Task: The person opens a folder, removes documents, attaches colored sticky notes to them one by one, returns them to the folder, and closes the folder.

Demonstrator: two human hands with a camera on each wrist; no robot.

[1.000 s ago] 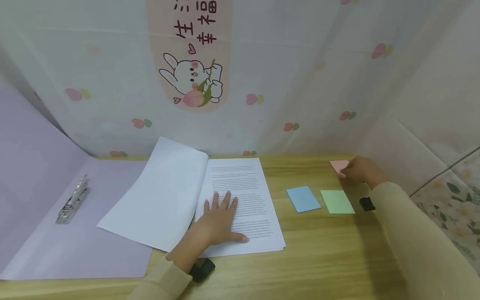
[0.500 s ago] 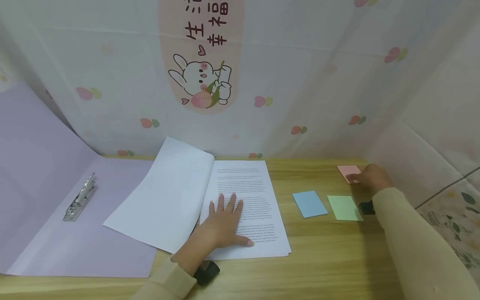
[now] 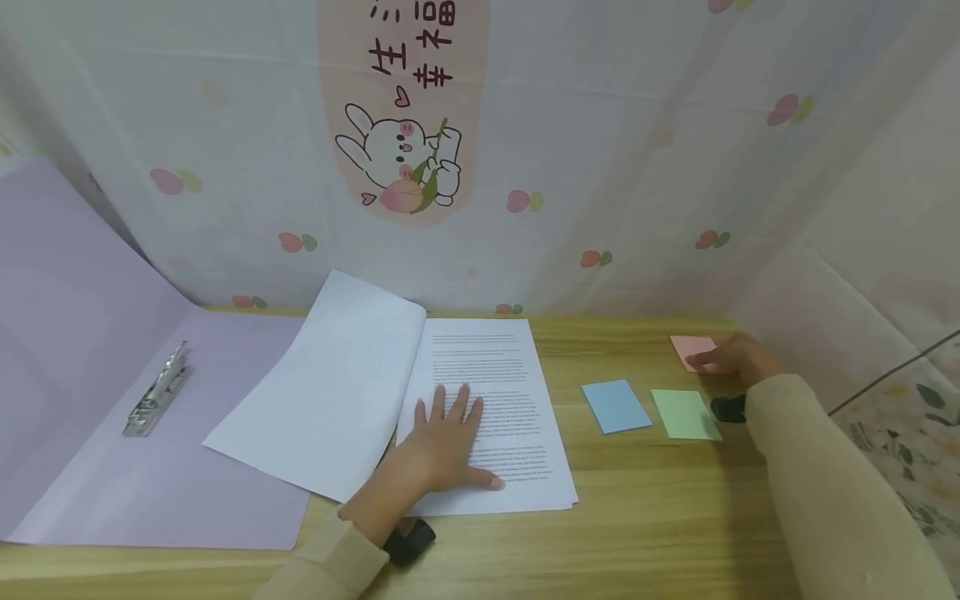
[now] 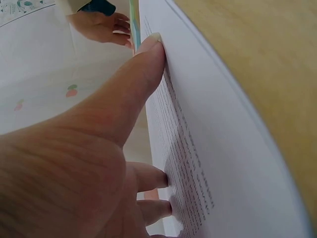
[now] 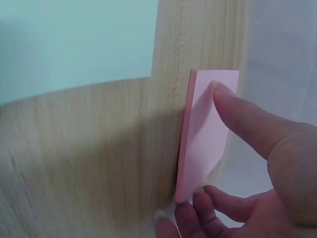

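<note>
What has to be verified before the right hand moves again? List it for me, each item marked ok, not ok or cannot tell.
1. Left hand steadying the printed page: ok, fingers spread on it.
2. Right hand in contact with the pink pad: ok, its thumb on the top face.
3. Pink pad fully off the table: cannot tell.
4. Blue pad and green pad apart: ok, a narrow gap shows.
5. Turned-over sheet lying flat: not ok, it curves up near the printed page.
6. Metal clip closed: cannot tell, too small.
</note>
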